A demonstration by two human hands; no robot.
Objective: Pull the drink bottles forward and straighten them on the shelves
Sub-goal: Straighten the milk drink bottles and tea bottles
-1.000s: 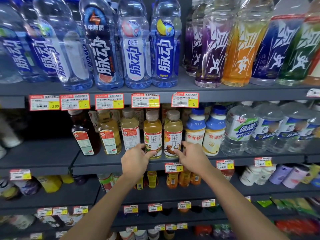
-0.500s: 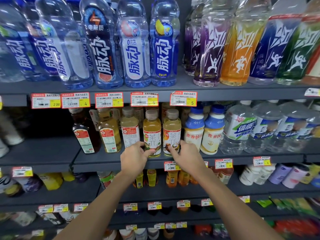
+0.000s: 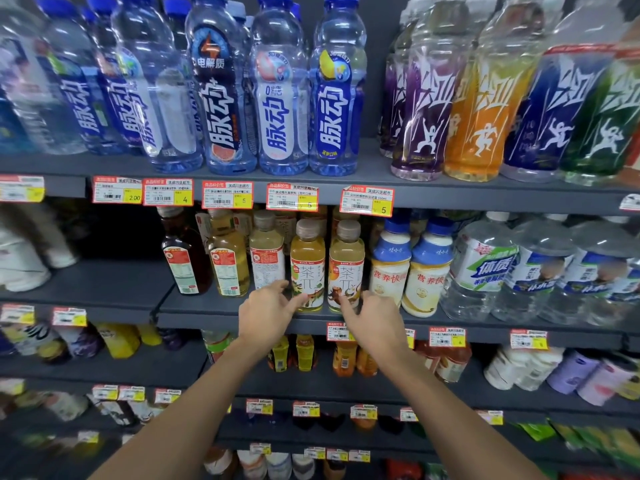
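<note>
The left tea bottle (image 3: 307, 265) and right tea bottle (image 3: 346, 265) stand upright side by side at the front of the middle shelf (image 3: 201, 306), each with amber drink, a brown cap and a white label. My left hand (image 3: 266, 315) and right hand (image 3: 375, 318) are loose, fingertips at their bases (gripping nothing). The 2 bases are partly hidden behind my fingers.

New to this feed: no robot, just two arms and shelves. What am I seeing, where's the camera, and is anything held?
No machine here: a person works with bare hands, filmed by one camera on their head, looking forward and down. Both hands reach to the middle shelf. The left hand has open fingers at the foot of the left tea bottle, the right hand at the right tea bottle. Nothing is gripped. White bottles with blue caps stand to the right.
</note>
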